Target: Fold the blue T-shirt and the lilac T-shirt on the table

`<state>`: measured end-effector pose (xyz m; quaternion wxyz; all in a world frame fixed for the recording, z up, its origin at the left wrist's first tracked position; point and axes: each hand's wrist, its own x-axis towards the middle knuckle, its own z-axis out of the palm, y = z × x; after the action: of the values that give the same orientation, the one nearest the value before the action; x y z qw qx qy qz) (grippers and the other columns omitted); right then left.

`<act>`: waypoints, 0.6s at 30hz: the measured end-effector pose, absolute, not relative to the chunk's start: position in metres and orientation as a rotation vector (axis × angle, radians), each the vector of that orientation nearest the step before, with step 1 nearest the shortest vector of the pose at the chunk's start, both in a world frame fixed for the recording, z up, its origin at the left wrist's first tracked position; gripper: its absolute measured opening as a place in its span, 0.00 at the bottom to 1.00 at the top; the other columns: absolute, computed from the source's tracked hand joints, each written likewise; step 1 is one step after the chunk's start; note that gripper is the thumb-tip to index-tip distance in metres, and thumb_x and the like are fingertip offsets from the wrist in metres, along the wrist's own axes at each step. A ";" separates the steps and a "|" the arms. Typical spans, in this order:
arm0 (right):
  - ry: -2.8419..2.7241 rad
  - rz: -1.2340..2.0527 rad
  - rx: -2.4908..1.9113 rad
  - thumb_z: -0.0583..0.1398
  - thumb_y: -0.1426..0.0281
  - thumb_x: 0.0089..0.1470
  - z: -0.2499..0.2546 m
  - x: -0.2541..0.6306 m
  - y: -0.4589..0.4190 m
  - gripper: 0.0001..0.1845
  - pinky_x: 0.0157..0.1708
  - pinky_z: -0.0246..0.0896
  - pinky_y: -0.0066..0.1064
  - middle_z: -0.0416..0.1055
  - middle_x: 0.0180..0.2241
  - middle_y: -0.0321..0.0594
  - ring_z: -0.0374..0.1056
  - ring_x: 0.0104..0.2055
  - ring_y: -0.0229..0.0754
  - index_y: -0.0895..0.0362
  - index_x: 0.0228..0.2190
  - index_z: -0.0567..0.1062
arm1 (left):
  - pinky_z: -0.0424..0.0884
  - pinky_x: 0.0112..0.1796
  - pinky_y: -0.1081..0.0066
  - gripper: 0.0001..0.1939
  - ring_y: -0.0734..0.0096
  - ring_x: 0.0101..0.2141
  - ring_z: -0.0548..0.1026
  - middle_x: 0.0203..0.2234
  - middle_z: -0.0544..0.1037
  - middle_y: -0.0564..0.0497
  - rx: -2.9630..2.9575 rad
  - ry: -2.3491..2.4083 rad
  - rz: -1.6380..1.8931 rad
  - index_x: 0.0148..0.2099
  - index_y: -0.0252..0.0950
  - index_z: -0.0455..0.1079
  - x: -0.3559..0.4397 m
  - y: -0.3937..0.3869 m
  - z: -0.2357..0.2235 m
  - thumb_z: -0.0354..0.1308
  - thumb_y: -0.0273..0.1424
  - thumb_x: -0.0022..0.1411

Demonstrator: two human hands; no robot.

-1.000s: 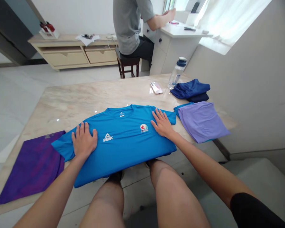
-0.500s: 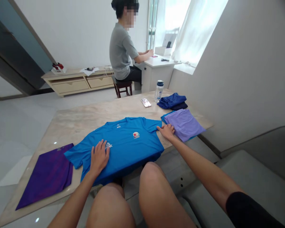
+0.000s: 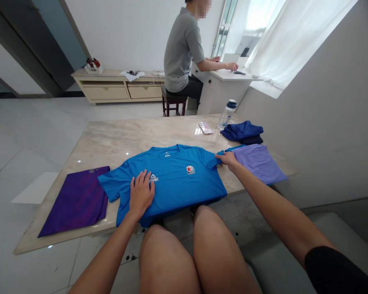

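Observation:
A blue T-shirt (image 3: 174, 183) lies spread, front up, on the marble-patterned table (image 3: 119, 134), its collar toward the far side and its lower part hanging over the near edge. My left hand (image 3: 142, 192) rests flat on the chest, fingers stretched out, beside the white printed logo. At the other side, my right hand (image 3: 228, 158) pinches the end of the sleeve between thumb and fingers. Just beyond that hand lies a folded lavender garment (image 3: 260, 163) with blue cloth under it. A folded purple garment (image 3: 76, 200) lies left of the shirt, near the other sleeve.
Toward the back right of the table are a phone (image 3: 205, 128), a water bottle (image 3: 227, 114) and a dark blue bundle of cloth (image 3: 243, 131). Beyond, a person in a grey shirt (image 3: 184, 53) sits at a white desk (image 3: 223, 87). A low cabinet (image 3: 107, 92) stands behind.
The view has shifted, so everything sits differently in frame. My right hand has gone from resting at the sleeve's edge to pinching it. My left hand still lies on the shirt.

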<state>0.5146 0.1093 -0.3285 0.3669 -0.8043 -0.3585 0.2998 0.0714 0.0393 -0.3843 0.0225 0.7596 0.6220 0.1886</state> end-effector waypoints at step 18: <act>-1.610 0.923 -1.723 0.56 0.73 0.72 -0.274 0.420 0.131 0.16 0.35 0.82 0.36 0.85 0.46 0.52 0.84 0.36 0.47 0.62 0.54 0.80 | 0.54 0.74 0.39 0.29 0.44 0.73 0.66 0.73 0.71 0.36 2.317 1.904 0.657 0.72 0.35 0.72 0.075 0.038 -0.380 0.45 0.38 0.77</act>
<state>0.4199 0.1310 -0.2737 0.3000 -0.6491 -0.6064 0.3479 0.0750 0.0375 -0.3801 0.0357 0.7542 0.6198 0.2138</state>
